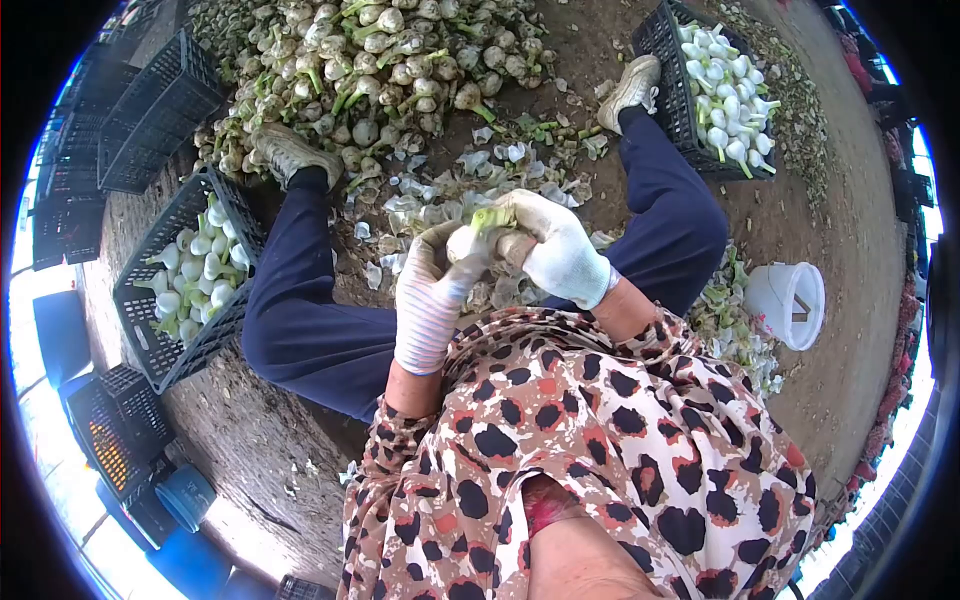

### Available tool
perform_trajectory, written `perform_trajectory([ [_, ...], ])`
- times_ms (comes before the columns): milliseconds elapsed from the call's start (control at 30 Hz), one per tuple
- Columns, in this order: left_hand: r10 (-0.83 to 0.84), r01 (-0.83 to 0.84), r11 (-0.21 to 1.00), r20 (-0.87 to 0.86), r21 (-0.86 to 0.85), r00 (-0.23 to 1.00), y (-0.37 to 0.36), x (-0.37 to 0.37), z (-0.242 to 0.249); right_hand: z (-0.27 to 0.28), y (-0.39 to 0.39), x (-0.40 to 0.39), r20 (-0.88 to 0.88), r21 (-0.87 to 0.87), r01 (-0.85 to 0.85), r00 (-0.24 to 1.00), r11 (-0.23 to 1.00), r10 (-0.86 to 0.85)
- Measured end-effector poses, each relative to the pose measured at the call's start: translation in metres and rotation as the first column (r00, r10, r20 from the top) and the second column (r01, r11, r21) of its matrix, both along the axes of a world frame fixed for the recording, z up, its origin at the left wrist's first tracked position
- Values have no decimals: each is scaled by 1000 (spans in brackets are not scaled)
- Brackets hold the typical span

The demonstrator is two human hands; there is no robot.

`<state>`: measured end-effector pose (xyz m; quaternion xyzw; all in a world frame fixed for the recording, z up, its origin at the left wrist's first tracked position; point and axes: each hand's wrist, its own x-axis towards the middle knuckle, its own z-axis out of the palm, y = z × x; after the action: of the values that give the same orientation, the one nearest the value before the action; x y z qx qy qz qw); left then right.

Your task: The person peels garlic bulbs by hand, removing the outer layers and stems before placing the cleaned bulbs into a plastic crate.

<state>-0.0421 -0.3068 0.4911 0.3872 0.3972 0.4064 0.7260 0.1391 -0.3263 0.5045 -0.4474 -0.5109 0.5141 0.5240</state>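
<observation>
A garlic bulb with a short green stem is held between my two gloved hands, in front of my lap. My left hand, in a striped white glove with soiled fingertips, is closed round the bulb's lower side. From the right, my right hand, in a white glove, has its fingers closed at the stem and the side of the bulb. Whether the right hand also grips a small tool is hidden. Papery peelings lie on the ground below both hands.
A large heap of unpeeled garlic lies ahead, between and beyond my shoes. Black crates of peeled white garlic stand at left and far right. A white bucket stands right of my knee. Stacked black crates stand far left.
</observation>
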Motion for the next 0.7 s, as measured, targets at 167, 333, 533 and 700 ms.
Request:
perform_trajectory([
  [167, -34, 49, 998, 308, -42, 951, 1, -5, 1, -7, 13, 8, -118, -443, 75, 983, 893, -141],
  [333, -50, 41, 998, 263, 42, 964, 6, -7, 0, -60, 15, 29, 778, 330, 117, 528, 937, -340],
  [533, -104, 102, 991, 18, 81, 994, 3, -2, 0, 17, 4, 15, 566, 304, -127, 821, 944, -71],
  [700, 11, 244, 861, -496, 446, 868, 5, -4, 8, 16, 3, 7, 670, 284, -181, 740, 942, -60],
])
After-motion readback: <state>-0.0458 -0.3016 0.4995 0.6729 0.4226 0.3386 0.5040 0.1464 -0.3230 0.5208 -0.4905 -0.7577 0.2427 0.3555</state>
